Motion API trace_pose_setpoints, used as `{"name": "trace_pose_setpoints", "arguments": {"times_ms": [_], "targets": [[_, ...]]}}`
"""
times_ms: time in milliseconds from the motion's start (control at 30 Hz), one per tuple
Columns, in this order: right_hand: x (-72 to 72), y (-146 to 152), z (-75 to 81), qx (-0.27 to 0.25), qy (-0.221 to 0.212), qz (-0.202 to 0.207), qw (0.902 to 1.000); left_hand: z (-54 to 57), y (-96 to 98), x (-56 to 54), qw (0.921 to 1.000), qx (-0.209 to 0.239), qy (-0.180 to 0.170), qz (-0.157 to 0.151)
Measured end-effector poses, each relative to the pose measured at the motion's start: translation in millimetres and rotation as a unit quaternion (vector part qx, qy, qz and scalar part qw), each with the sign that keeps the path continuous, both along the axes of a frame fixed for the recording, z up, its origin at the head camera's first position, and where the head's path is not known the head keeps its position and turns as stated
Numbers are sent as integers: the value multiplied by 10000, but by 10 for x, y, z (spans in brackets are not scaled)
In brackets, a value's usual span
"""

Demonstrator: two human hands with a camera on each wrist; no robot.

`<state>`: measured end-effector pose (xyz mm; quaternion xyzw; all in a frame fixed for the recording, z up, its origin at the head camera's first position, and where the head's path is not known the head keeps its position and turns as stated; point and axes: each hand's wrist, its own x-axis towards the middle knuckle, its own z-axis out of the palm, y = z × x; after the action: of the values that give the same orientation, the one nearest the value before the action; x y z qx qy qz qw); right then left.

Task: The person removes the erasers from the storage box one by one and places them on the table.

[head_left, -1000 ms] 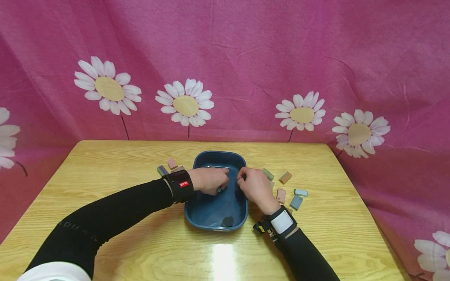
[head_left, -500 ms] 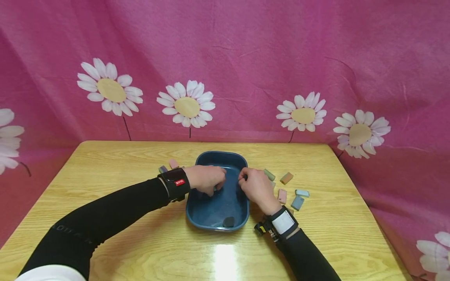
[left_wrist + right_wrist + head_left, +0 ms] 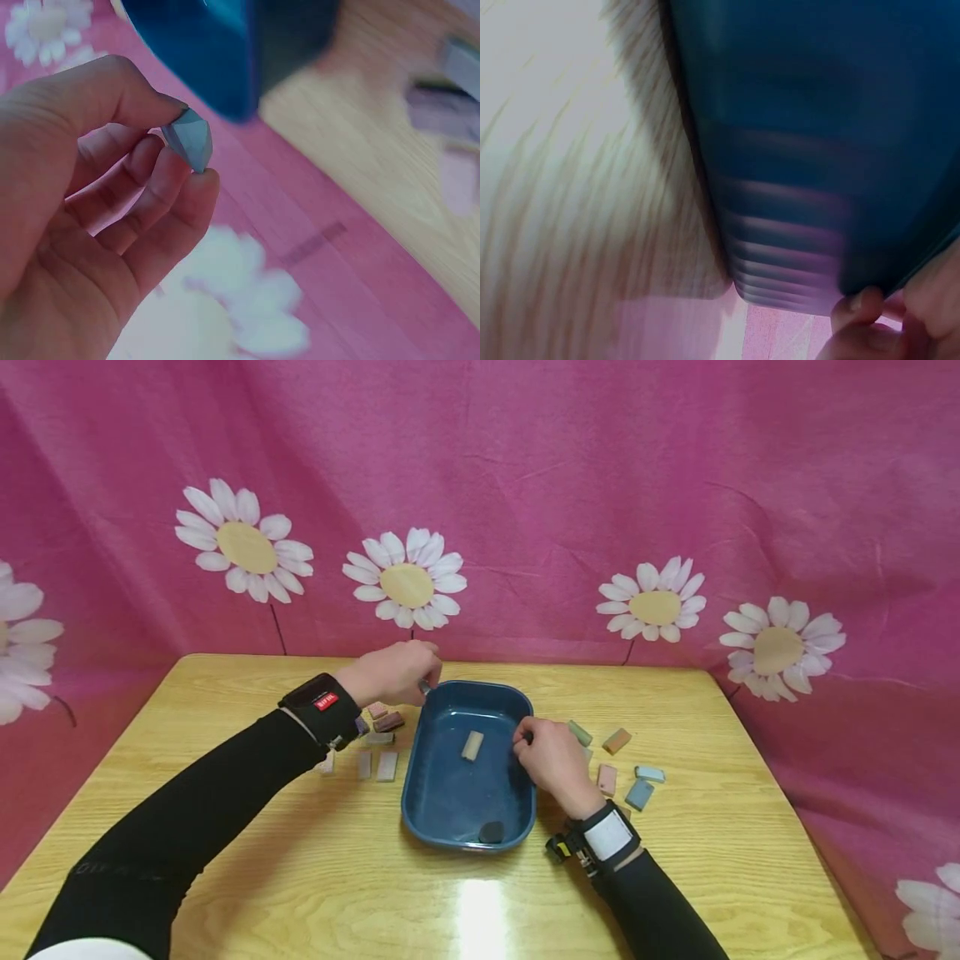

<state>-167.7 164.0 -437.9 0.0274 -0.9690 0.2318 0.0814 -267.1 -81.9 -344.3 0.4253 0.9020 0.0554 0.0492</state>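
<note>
A dark blue basin [image 3: 468, 802] stands on the table with a beige block [image 3: 472, 746] and a dark flat piece [image 3: 491, 833] inside. My left hand [image 3: 393, 672] is raised by its far left corner. Between thumb and fingertips it pinches a small grey-blue faceted piece [image 3: 190, 140], whose exact kind I cannot tell. On the basin's right side, my right hand [image 3: 557, 764] grips the rim with curled fingers [image 3: 866, 304]. Something dark shows at those fingers in the head view, too small to make out.
Left of the basin lie several small blocks, among them a white one [image 3: 387, 767] and a maroon one [image 3: 388, 722]. To the right are more, including orange [image 3: 617, 741], pink [image 3: 607, 779] and blue [image 3: 640, 794] blocks. A pink flowered cloth [image 3: 525, 510] hangs behind the table.
My left hand has come up out of the basin and moved to its far left corner, holding the grey-blue piece. The beige block in the basin is now uncovered. My right hand stays put.
</note>
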Motion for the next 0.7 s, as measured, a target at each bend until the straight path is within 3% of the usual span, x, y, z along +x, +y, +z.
{"name": "trace_pose_setpoints", "arguments": {"times_ms": [133, 333, 500, 700], "targets": [[7, 0, 3, -7, -23, 0, 10000, -93, -340, -146, 9983, 175, -212, 507], [4, -6, -4, -31, -59, -33, 10000, -344, -854, -271, 9905, 271, -425, 1283], [6, -10, -3, -8, -29, -52, 10000, -521, -1179, -251, 9871, 387, -517, 1463], [-1, -9, -9, -3, -33, -14, 10000, -663, -1346, -210, 9839, 336, -720, 1601]]}}
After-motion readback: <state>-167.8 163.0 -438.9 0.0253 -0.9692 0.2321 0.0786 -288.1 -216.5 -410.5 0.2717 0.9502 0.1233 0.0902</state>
